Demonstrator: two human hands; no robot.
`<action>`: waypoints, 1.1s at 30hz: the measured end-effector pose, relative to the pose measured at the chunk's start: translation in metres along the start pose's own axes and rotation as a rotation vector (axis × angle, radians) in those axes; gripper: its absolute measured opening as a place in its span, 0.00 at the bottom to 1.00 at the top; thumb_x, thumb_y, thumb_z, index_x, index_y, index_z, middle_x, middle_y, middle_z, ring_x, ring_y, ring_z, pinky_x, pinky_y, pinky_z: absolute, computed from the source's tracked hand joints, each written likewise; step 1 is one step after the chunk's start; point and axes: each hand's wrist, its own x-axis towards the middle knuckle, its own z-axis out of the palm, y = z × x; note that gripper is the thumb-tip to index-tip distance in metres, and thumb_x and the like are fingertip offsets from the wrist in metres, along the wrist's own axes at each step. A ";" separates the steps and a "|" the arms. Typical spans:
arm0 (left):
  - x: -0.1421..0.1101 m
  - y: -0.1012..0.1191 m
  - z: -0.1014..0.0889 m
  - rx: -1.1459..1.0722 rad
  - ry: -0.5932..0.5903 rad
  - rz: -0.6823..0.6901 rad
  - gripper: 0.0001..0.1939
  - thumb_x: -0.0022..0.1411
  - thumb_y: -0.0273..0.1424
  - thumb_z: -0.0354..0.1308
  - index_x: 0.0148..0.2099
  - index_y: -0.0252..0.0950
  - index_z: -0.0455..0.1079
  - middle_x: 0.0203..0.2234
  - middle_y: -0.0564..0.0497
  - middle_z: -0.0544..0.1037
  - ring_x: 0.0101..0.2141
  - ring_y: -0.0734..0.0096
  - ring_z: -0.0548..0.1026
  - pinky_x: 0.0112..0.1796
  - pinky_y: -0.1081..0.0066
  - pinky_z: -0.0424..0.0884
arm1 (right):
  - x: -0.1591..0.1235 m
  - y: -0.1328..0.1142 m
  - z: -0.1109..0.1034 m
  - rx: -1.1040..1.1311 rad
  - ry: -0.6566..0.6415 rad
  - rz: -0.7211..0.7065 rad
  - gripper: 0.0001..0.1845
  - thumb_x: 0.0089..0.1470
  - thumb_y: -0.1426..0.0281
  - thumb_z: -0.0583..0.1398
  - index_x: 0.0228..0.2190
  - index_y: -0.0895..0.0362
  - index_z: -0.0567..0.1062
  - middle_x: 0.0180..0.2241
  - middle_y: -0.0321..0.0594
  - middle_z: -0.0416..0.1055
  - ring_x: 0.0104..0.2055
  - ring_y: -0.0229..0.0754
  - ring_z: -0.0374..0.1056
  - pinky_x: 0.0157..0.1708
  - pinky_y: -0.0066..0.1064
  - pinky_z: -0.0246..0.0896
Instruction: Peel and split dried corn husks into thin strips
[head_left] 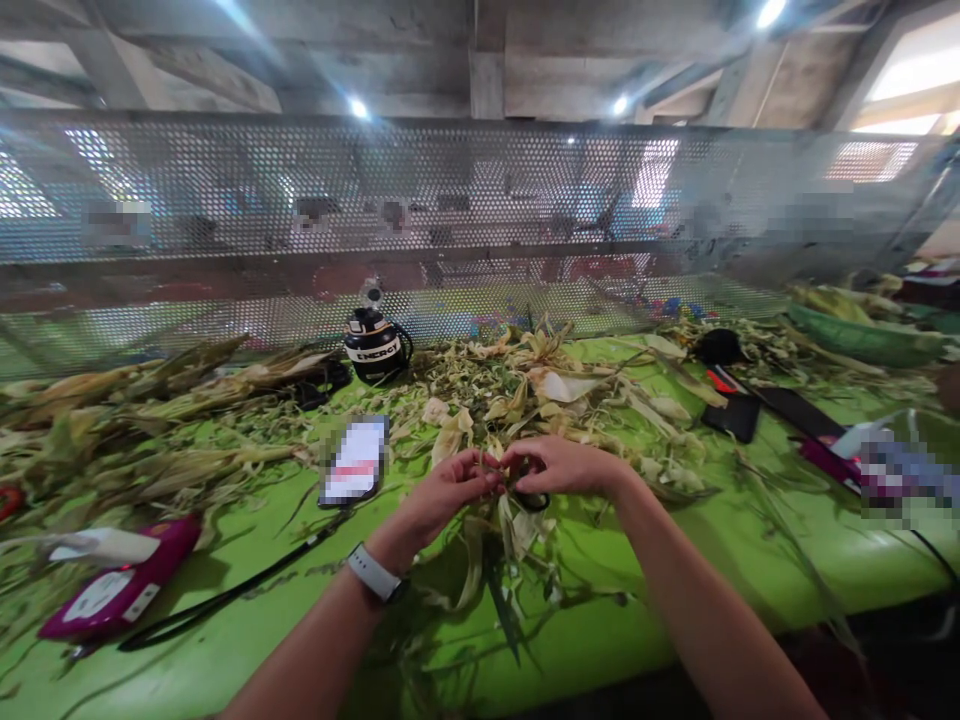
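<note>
From where I stand, both hands meet over the green counter [600, 575], nearly fingertip to fingertip. The left hand [450, 490] has its thumb and fingers [478, 487] nipped together on thin plant strips [517, 525], which lie between and just below the two hands, splaying down toward the near edge. The right hand [566, 465] comes in from the other side with its fingers curled and a small gap left at the thumb; whether it grips a strip too, I cannot tell. A dark loop [535, 503] shows just under it, its other end lost among the leaves. There is a pale-strapped watch [375, 571] on the left wrist. Beyond the hands spreads a loose heap of dry leaves [555, 387], and longer husks [217, 385] are strewn to the left. A phone [355, 465] with a lit screen lies near the left hand, and behind it a black jar [375, 350] marked "ENERGY" stands upright. A purple power strip [124, 585] sits at the left, near a black cable [232, 597]. Off to the far right, a green basket [862, 338] holds more leaves, and a perforated screen [480, 190] runs along the back.
</note>
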 end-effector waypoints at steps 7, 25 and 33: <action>-0.002 0.002 0.001 -0.034 0.020 -0.028 0.21 0.38 0.36 0.72 0.35 0.34 0.72 0.27 0.52 0.77 0.30 0.76 0.73 0.36 0.75 0.66 | 0.001 -0.003 0.000 0.040 0.099 0.061 0.09 0.48 0.69 0.59 0.30 0.62 0.76 0.27 0.37 0.73 0.30 0.36 0.65 0.30 0.24 0.57; -0.001 0.004 -0.005 0.170 -0.048 0.015 0.16 0.39 0.35 0.70 0.30 0.32 0.72 0.25 0.52 0.76 0.27 0.76 0.71 0.35 0.74 0.65 | 0.010 0.003 0.009 0.178 0.117 0.106 0.09 0.42 0.76 0.57 0.31 0.59 0.72 0.24 0.32 0.67 0.26 0.33 0.61 0.26 0.23 0.55; -0.003 0.014 -0.012 0.606 -0.055 0.257 0.07 0.49 0.32 0.62 0.30 0.34 0.72 0.27 0.50 0.77 0.33 0.69 0.73 0.39 0.70 0.67 | 0.018 0.010 0.020 0.242 0.062 0.078 0.16 0.39 0.80 0.55 0.34 0.59 0.69 0.30 0.35 0.71 0.31 0.35 0.65 0.32 0.26 0.60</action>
